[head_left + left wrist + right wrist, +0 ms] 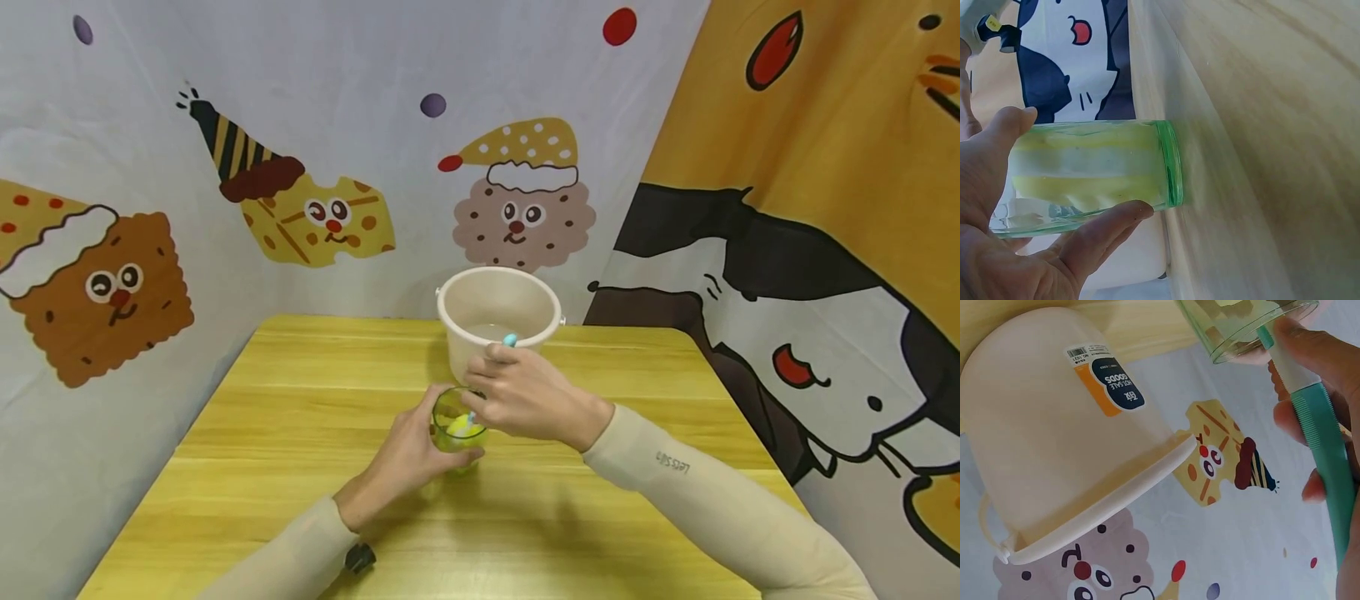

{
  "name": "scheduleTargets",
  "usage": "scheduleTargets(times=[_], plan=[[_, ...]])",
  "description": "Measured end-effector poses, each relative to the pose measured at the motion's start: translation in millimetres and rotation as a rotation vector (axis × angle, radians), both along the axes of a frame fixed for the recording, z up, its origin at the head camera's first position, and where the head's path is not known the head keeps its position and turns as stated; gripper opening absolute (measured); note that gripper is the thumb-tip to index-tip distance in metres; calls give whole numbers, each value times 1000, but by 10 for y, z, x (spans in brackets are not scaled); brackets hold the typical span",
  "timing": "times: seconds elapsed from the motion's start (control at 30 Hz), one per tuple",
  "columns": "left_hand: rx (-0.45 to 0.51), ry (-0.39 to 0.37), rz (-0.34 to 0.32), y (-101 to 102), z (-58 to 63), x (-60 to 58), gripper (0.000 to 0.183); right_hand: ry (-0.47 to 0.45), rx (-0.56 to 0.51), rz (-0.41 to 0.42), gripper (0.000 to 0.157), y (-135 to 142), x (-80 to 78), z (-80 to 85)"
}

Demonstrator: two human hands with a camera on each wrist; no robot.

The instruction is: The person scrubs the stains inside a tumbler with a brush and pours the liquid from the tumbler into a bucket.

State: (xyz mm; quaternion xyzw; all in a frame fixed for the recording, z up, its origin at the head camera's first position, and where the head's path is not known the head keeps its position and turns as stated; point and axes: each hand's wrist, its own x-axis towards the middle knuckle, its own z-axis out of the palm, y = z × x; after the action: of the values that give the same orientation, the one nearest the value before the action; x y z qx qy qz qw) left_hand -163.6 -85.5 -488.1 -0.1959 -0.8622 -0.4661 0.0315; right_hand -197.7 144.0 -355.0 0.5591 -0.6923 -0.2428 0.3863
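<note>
My left hand [408, 446] holds a clear green-tinted drinking glass [1171, 162] around its side, thumb and fingers on opposite walls. The glass stands upright, its thick base close over the table. Inside it sits the yellow and white sponge head [462, 427] of a cup brush, seen through the wall in the left wrist view. Above the rim my right hand [525, 396] grips the brush's teal and white handle [1322, 437], which slants up out of the glass. The handle's end shows over the fingers in the head view.
A cream bucket [459, 354] stands just behind the hands, with what looks like water low inside. It bears a label [1109, 381] on its wall. The yellow wood-grain table [300, 367] ends at a printed cloth backdrop [360, 83].
</note>
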Motion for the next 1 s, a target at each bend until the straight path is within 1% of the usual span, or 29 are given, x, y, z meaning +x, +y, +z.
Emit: scheduleTargets(times=[0.1, 0.27, 0.53, 0.67, 0.77, 0.9, 1.0], plan=[[1, 3, -7, 0, -4, 5, 93, 12, 9, 24, 16, -1, 5, 8], [9, 3, -15, -2, -17, 14, 93, 23, 20, 46, 14, -9, 25, 38], [-2, 13, -17, -9, 3, -2, 93, 66, 17, 69, 17, -35, 37, 74], [-10, 44, -24, -15, -11, -2, 94, 97, 17, 73, 19, -73, 62, 85], [-10, 65, -31, -18, -6, 5, 96, 115, 24, 72, 18, -117, 69, 103], [-1, 79, -42, -16, -1, 7, 96, 117, 27, 68, 15, -164, 55, 115], [3, 78, -51, -15, 4, 11, 95, 96, 20, 69, 18, -181, 42, 122]])
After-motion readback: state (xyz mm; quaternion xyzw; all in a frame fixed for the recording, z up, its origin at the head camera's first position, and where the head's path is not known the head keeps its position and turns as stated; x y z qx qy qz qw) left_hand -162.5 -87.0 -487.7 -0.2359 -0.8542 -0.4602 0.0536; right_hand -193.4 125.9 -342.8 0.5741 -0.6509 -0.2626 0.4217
